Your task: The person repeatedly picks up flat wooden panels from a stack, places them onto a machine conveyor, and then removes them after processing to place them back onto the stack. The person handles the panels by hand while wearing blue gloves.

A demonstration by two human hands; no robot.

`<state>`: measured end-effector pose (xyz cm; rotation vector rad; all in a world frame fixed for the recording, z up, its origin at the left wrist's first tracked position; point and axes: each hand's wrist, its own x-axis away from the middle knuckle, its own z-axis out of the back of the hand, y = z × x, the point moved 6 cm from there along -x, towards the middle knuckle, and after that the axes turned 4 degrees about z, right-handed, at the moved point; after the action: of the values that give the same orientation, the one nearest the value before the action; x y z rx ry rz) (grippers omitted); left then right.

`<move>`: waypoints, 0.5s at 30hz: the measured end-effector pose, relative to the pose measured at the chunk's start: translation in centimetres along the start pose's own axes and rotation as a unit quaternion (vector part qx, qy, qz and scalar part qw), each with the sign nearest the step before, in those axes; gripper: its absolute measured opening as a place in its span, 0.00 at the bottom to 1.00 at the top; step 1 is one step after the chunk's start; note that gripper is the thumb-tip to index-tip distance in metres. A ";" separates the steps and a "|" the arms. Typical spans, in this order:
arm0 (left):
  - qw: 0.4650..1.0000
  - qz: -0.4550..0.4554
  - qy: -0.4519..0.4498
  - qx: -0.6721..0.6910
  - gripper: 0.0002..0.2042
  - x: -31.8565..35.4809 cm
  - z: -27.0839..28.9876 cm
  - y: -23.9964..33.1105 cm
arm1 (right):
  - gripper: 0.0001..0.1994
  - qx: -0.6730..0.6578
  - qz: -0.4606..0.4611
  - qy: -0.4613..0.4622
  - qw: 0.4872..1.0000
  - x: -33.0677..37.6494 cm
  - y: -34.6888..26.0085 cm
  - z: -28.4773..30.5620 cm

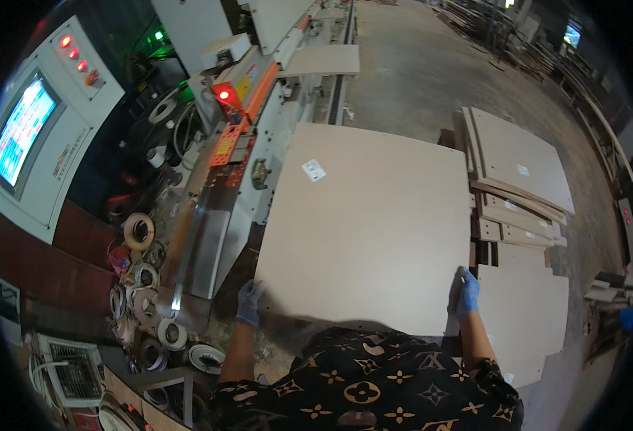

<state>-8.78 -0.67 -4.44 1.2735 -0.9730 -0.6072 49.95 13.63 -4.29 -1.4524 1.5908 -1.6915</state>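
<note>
A large, flat beige board [366,223] with a small white label [313,170] near its far left corner lies in front of my body. My left hand [249,303], in a blue glove, is closed on the board's near left corner. Closed on the near right corner is my right hand [467,293], gloved in blue too. Both hands' fingertips are partly hidden at the board's edges. Along its left side the board lies close to a long machine with a steel infeed table [212,251] and orange guards [234,144].
Stacked boards [521,154] stand right of me, with more panels [521,309] lower down. A smaller board [323,59] rests farther along the machine. At left are a control panel with a lit screen [25,129] and several rolls of edging strip [139,231] on the floor.
</note>
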 end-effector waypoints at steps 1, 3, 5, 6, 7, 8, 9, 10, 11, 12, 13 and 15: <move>0.998 0.033 0.036 0.041 0.18 0.4 2.1 -0.9 | 0.12 0.059 0.015 -0.050 0.997 -0.6 0.1 -2.4; 0.992 0.065 0.067 0.081 0.20 1.3 5.0 -2.1 | 0.06 0.024 -0.043 -0.099 0.994 -1.6 1.9 -6.7; 0.974 0.129 0.108 0.153 0.22 2.2 7.7 -3.1 | 0.04 -0.023 -0.069 -0.145 0.987 -2.3 3.9 -11.2; 0.948 0.148 0.141 0.244 0.23 2.1 8.5 -3.6 | 0.03 -0.027 -0.080 -0.125 0.989 -2.5 4.9 -12.9; 0.925 0.123 0.117 0.339 0.23 2.5 8.6 -3.6 | 0.02 -0.071 -0.106 -0.132 0.983 -2.4 5.8 -14.4; 0.892 0.111 0.108 0.425 0.23 3.1 8.9 -3.8 | 0.02 -0.049 -0.122 -0.146 0.981 -2.1 6.4 -15.5; 0.854 0.075 0.063 0.511 0.23 3.3 9.1 -3.3 | 0.02 -0.033 -0.145 -0.158 0.976 -1.3 7.4 -16.5; 0.846 0.019 0.022 0.532 0.22 3.9 9.1 -3.0 | 0.02 -0.067 -0.150 -0.128 0.978 -0.5 8.4 -17.6; 0.838 0.046 0.053 0.541 0.22 3.3 8.9 -3.9 | 0.02 -0.072 -0.125 -0.134 0.980 0.4 8.8 -18.4; 0.830 0.051 0.048 0.553 0.22 2.1 8.2 -4.5 | 0.01 -0.084 -0.145 -0.169 0.971 1.3 9.3 -19.5; 0.821 0.079 0.083 0.559 0.22 1.8 7.9 -5.4 | 0.02 -0.088 -0.183 -0.161 0.966 2.1 9.8 -20.2; 0.842 0.094 0.071 0.527 0.21 0.9 5.6 -6.2 | 0.07 -0.068 -0.113 -0.206 0.970 3.9 9.6 -22.0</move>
<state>-12.32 -5.65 -10.19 2.1034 -1.3425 0.2703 26.25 18.34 -7.21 -1.9668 1.3730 -1.2897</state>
